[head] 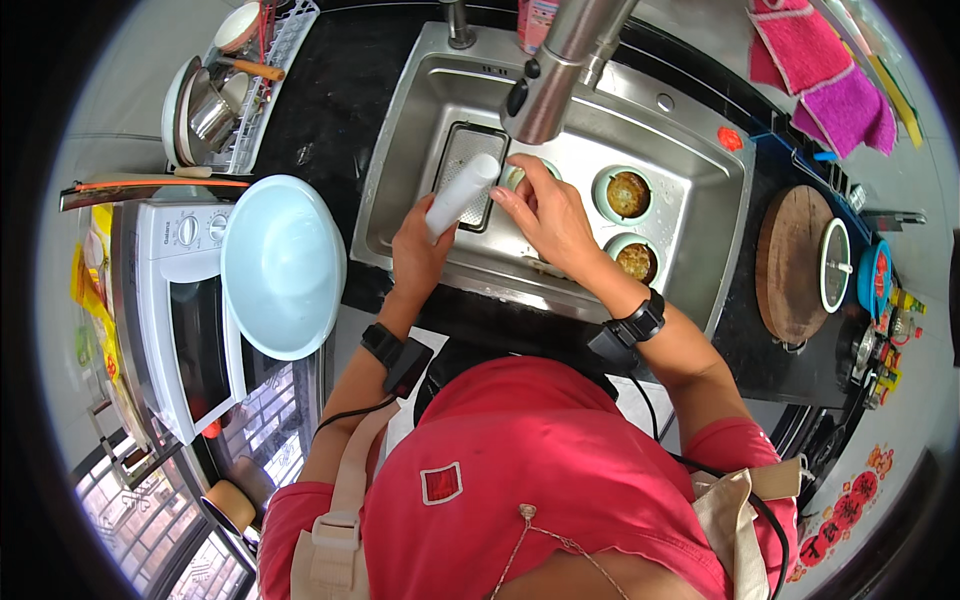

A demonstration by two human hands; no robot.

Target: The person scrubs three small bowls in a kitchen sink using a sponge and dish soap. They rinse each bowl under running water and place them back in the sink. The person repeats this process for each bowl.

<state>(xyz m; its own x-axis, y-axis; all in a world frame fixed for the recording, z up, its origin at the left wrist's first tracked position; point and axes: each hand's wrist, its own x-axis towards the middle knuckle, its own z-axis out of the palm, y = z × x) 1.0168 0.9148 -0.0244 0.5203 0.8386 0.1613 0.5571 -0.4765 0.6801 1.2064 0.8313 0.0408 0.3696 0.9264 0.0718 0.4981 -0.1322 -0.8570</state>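
My left hand (420, 251) is wrapped around the lower part of a white cylindrical container (465, 196), tilted over the left side of the stainless steel sink (697, 180). Close to its upper end is my right hand (555, 217), thumb and forefinger apart, with nothing visible between them. On the sink floor are pale green bowls with brown contents: one (599, 196) to the right of my right hand, another (624, 239) by my right forearm, and a third (553, 168) partly hidden behind my fingers. A perforated metal drain tray (448, 159) lies beneath the container.
A metal faucet (551, 82) hangs over the sink's back. At left, a light blue basin (285, 262) rests by a white toaster oven (176, 247), below a dish rack (266, 112). A round wooden chopping board (787, 262) and glass lid (834, 262) stand at right.
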